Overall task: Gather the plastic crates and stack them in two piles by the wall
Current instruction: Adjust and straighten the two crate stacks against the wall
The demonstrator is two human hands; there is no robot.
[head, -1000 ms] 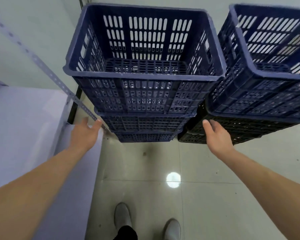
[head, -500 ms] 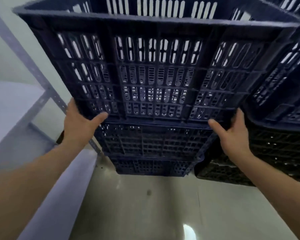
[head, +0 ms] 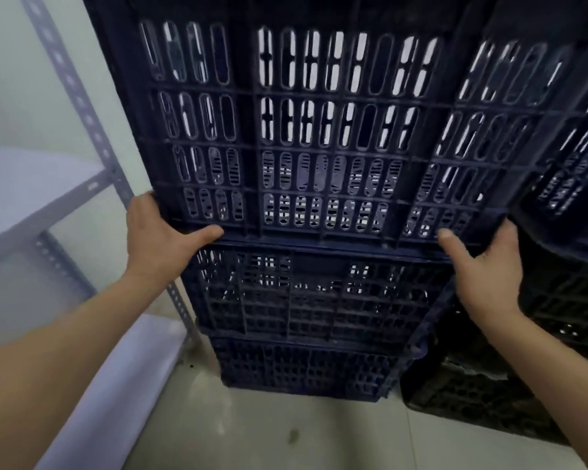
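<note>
At the lower front edge of the top crate (head: pixel 319 130), the left thumb (head: pixel 204 232) lies flat along the rim and points to the right. The right thumb (head: pixel 450 240) presses the same edge near the right corner. The other fingers of both hands go round the two lower corners and are hidden behind the crate's sides, so I cannot tell if they are spread or together. The left hand (head: pixel 160 239) grips the left corner and the right hand (head: pixel 486 266) grips the right one.

The top crate is dark blue with slotted walls, and its upper rim is cut off by the top of the view. It is on the second crate (head: pixel 313 293), which rests on the lowest crate (head: pixel 302 368) on the pale floor (head: pixel 286 435). Whether the top crate sits fully or is a little lifted is hard to make out.

Just beside it, the right pile (head: pixel 571 307) is only partly visible: a blue crate above black ones, cut by the right edge. On the left stands a grey perforated shelf post (head: pixel 82 106), blurred, with a white shelf board (head: pixel 123 385) lower down.
</note>
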